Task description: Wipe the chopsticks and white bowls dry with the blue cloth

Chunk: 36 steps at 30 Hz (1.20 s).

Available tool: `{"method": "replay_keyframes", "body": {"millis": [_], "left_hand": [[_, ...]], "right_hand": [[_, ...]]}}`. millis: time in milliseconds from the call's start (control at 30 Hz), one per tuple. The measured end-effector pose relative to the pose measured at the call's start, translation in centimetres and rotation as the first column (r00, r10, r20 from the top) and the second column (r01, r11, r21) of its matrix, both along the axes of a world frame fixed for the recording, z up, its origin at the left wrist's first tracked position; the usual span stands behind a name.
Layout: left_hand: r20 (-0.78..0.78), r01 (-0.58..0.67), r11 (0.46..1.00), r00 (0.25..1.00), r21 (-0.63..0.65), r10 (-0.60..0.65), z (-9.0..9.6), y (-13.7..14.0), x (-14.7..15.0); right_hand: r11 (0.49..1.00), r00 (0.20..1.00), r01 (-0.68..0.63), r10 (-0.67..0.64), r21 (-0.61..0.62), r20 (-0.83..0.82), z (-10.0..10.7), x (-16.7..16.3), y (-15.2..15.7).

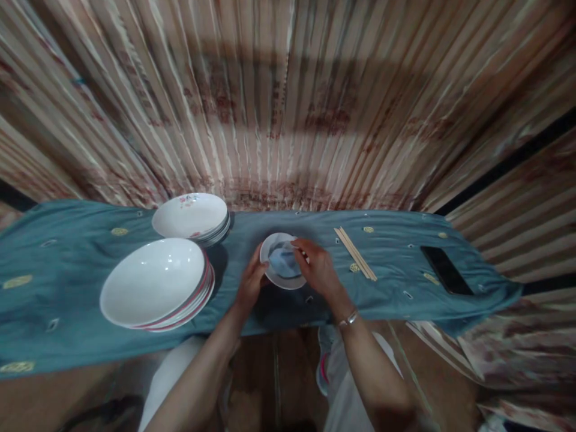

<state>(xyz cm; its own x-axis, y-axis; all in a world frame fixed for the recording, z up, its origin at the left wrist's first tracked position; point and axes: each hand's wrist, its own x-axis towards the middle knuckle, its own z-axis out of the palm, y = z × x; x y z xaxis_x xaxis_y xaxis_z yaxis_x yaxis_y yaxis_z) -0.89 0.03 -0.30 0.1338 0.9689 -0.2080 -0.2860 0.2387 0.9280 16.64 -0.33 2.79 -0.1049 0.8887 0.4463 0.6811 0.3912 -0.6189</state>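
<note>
A small white dish (282,283) is held above the front middle of the table. Gripping its left rim is my left hand (251,277), with the thumb over the edge and the fingers beneath. My right hand (319,267) is over the dish's right side, its fingers pinched together on what looks like a thin bluish cloth (284,261). This cloth lies inside the dish, spread over its middle. Part of it is hidden under the right fingers, and its outline is blurred.
On the left stand a stack of large white bowls with red rims (153,282) and, behind it, a stack of floral bowls (189,217). Right of my hands lie wooden chopsticks (355,253) and a black phone (445,270). A teal cloth (396,300) covers the narrow table; a curtain (279,120) hangs behind.
</note>
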Motion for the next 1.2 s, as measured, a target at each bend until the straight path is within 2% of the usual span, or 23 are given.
{"method": "replay_keyframes", "body": {"millis": [100, 167, 300, 400, 500, 600, 700, 767, 833, 933, 1100, 1200], "left_hand": [[-0.021, -0.019, 0.999, 1.0, 0.046, 0.02, -0.1, 0.0, 0.1], [-0.047, -0.038, 0.996, 0.998, 0.083, 0.041, -0.2, 0.0, 0.2], [-0.094, -0.04, 0.994, 0.994, 0.1, 0.049, -0.5, 0.1, 0.4], [-0.135, -0.055, 0.992, 0.988, 0.117, 0.071, -1.0, 0.5, 0.6], [-0.212, -0.072, 0.973, 0.97, 0.221, 0.12, -1.4, 0.9, 0.8], [-0.257, -0.056, 0.946, 0.956, 0.319, 0.143, -1.5, 1.2, 1.2], [-0.263, -0.042, 0.941, 0.955, 0.336, 0.137, -1.5, 1.4, 1.4], [-0.28, -0.038, 0.94, 0.95, 0.338, 0.139, -1.5, 1.4, 1.5], [-0.301, -0.036, 0.938, 0.942, 0.345, 0.147, -1.5, 1.5, 1.4], [-0.321, -0.013, 0.929, 0.936, 0.371, 0.141, -1.5, 1.6, 1.3], [-0.305, 0.016, 0.926, 0.946, 0.376, 0.108, -1.5, 1.3, 1.1], [-0.285, 0.012, 0.941, 0.954, 0.339, 0.09, -1.5, 1.1, 1.0]], "right_hand": [[0.992, 0.993, -0.117, 0.118, -0.038, 0.026, -0.1, -0.6, 0.1], [0.984, 0.977, -0.145, 0.158, -0.102, 0.141, -0.5, -1.0, 0.2], [0.965, 0.901, -0.07, 0.169, -0.251, 0.399, -1.3, -1.4, 0.3], [0.95, 0.875, -0.06, 0.199, -0.308, 0.441, -1.3, -1.3, 0.2], [0.923, 0.899, -0.122, 0.258, -0.364, 0.354, -1.3, -1.0, 0.1], [0.889, 0.927, -0.252, 0.335, -0.383, 0.168, -1.7, -0.8, 0.3], [0.861, 0.922, -0.382, 0.38, -0.335, -0.077, -2.4, -1.3, 0.7], [0.875, 0.91, -0.402, 0.347, -0.27, -0.228, -2.8, -2.0, 0.9], [0.914, 0.905, -0.356, 0.285, -0.196, -0.316, -3.2, -2.7, 1.1], [0.965, 0.934, -0.245, 0.208, -0.096, -0.291, -3.4, -3.4, 1.4], [0.998, 0.997, -0.069, 0.069, -0.003, 0.02, -3.1, -3.0, 1.8], [0.999, 0.958, 0.042, -0.034, -0.024, 0.283, -2.7, -2.4, 1.9]]}}
